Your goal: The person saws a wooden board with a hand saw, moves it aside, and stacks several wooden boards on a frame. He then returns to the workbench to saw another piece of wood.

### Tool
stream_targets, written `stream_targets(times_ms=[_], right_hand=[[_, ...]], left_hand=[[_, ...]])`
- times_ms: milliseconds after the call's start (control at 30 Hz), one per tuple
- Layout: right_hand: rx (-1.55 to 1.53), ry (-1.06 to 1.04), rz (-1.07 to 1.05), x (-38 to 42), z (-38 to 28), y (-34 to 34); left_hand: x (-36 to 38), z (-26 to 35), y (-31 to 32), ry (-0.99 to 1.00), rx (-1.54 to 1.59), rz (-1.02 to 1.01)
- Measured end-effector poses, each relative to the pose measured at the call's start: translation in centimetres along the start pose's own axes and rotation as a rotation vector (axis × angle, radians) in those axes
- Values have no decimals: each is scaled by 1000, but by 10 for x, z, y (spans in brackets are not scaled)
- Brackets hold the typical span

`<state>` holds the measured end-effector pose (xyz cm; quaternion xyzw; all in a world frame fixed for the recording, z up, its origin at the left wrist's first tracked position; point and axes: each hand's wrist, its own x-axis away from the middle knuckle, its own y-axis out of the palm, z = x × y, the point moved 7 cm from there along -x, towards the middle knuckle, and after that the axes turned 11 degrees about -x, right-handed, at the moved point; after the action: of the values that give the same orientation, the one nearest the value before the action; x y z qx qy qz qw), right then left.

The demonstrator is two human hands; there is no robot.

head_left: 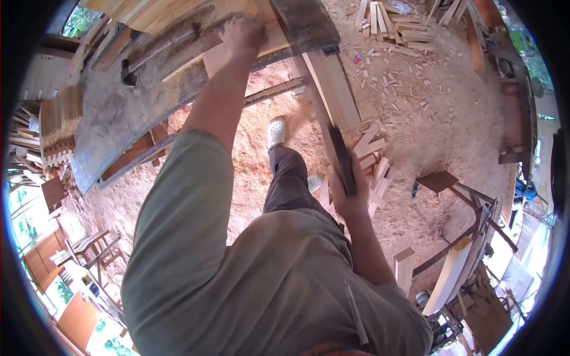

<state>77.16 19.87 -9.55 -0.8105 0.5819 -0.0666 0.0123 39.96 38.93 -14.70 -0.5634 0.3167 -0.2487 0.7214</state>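
Observation:
My right hand (350, 191) is closed around the black handle of a handsaw (319, 105), low beside my right leg. The long, thin blade slants up and away from me, and its far part crosses the workbench at the end of a pale wooden board (275, 37). On that board rests my left hand (242, 35), its fingers curled and pressed down near the sawn end. The board lies across the worn grey workbench (148, 98). Where the blade's teeth meet the wood is too small to make out.
Under the blade, a pale plank (333, 89) slants down from the bench. Offcuts (374, 160) lie by my right foot, and a stack of wood pieces (398, 29) is farther off. Sawdust covers the floor (427, 118). A wooden frame (457, 196) stands at the right.

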Motion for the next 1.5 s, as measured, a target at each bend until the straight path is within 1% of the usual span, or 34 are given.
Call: stream_targets(times_ms=[33,67,100,133,200,233,267,300,333,367,467,533,600,667,700,733,800,867,900,967,1067,1133,1167,1233,1267,1300,1333,1400,1433,1467,1500], right_hand=[[102,79,-26,37,4,-19],[80,155,-58,63,-1,-33],[56,230,-89,74,-7,-36],[48,224,-93,65,-2,-31],[108,-85,-65,19,-6,-15],[41,-58,-37,-25,17,2],[-4,28,-17,-72,23,27],[-7,29,-63,-116,-1,51],[-7,-19,-53,-146,-8,65],[-9,-61,-41,-159,-13,72],[-66,-24,-67,-130,1,59],[77,-149,19,-62,14,25],[47,93,-7,14,5,-9],[54,183,-21,71,-1,-39],[43,243,-20,80,-9,-43],[38,246,-23,68,-7,-38],[76,5,-82,15,-13,-19],[-29,24,-53,-80,11,25],[-52,97,-103,-122,-4,49],[-59,-11,-74,-164,-7,72],[3,-35,-31,-136,7,58],[-43,50,-15,-66,6,28],[25,-5,4,-27,12,7],[141,119,-48,40,0,-26],[117,127,-35,68,-2,-42],[88,130,-23,73,-10,-42],[81,127,-26,62,-10,-37],[74,-29,-69,16,-19,-19],[31,-72,-47,-21,8,-5],[8,-10,-16,-67,5,21],[-2,28,-103,-110,-8,45]], left_hand=[[1,-1,4,-8,-3,-2],[-1,0,8,-12,-41,14],[-2,0,8,-14,-82,32],[-3,-1,7,-14,-89,41],[-2,1,5,-12,-65,12],[-3,2,0,-9,-61,21],[0,3,-4,-12,-25,10],[3,2,-7,-16,10,-2],[0,2,-8,-17,9,12],[-1,-1,-3,-18,-5,2],[1,-4,4,-10,-10,-23],[-3,0,7,-5,-1,-31],[-3,-2,8,4,-39,-7],[-6,-4,16,10,-29,5],[-5,-3,12,18,-15,25],[-5,-2,9,18,-21,25],[0,0,4,11,-2,-17],[-2,-1,9,3,-15,-18],[-2,-1,9,-5,-28,-13],[-5,-2,4,-5,-7,1],[4,-3,-5,1,61,2],[1,-3,-5,9,105,8],[-3,-5,2,-23,63,3],[-5,-7,9,-59,17,-5],[-3,-6,10,-76,-12,-14],[-5,-7,10,-91,-44,-17],[-7,-8,9,-92,-49,-11],[-6,-5,9,-86,-91,-17],[-8,-5,7,-87,-88,-13],[-7,-6,9,-86,-72,-36],[-6,-6,9,-82,-57,-58]])
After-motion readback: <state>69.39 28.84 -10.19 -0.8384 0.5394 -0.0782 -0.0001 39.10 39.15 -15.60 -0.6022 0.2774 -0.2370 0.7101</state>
